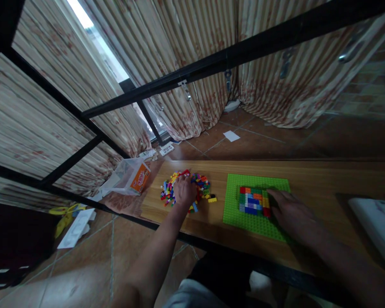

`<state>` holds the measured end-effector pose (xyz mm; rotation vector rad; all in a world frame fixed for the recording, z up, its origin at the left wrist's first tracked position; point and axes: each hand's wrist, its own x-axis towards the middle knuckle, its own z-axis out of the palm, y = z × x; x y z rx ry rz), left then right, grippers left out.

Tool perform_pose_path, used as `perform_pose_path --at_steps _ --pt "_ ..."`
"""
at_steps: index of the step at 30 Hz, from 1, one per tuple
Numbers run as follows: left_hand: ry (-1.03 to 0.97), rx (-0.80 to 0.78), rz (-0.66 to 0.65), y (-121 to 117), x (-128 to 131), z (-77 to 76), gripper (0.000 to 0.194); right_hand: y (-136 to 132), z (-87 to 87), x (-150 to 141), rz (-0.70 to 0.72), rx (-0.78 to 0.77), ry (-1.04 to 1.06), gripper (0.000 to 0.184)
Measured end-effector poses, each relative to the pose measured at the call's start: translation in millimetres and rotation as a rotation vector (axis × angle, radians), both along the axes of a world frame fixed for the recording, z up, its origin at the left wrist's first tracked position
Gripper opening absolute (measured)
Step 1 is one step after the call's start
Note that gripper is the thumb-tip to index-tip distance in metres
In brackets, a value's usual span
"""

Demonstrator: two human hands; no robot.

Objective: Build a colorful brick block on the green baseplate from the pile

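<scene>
On the wooden bench (317,179), the left hand (185,190) reaches down into a loose pile of coloured toy bricks (203,182); whether it pinches one I cannot tell. The right hand (287,210) lies over the right side of a green board (232,214), fingertips at the edge of the brick block (253,201) on it, its grip unclear. A clear box (125,177) sits left of the pile

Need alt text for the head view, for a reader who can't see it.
A person's left hand is at a pile of loose multicolored bricks, and the right hand is at the right edge of a brick build on a green baseplate. They are on a wooden table, with patterned curtains beyond.
</scene>
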<state>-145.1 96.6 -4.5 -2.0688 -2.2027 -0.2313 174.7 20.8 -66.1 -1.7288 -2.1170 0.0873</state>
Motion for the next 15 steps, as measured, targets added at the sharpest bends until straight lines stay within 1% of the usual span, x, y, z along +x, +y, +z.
perform_pose_path --at_steps 4,10,12,15 --pt "0.012 -0.048 0.03 9 0 2.4 0.031 0 6.5 -3 -0.012 -0.034 -0.013 0.043" --pt "0.009 -0.062 0.013 10 -1 -0.1 0.026 -1 11.1 -5 -0.004 -0.029 0.0 0.044" --pt "0.018 -0.071 0.011 9 0 2.5 0.025 -1 11.7 -5 -0.009 -0.03 0.01 0.044" --pt "0.004 -0.058 0.027 7 2 10.7 0.025 -1 12.6 -6 -0.015 -0.03 0.019 0.044"
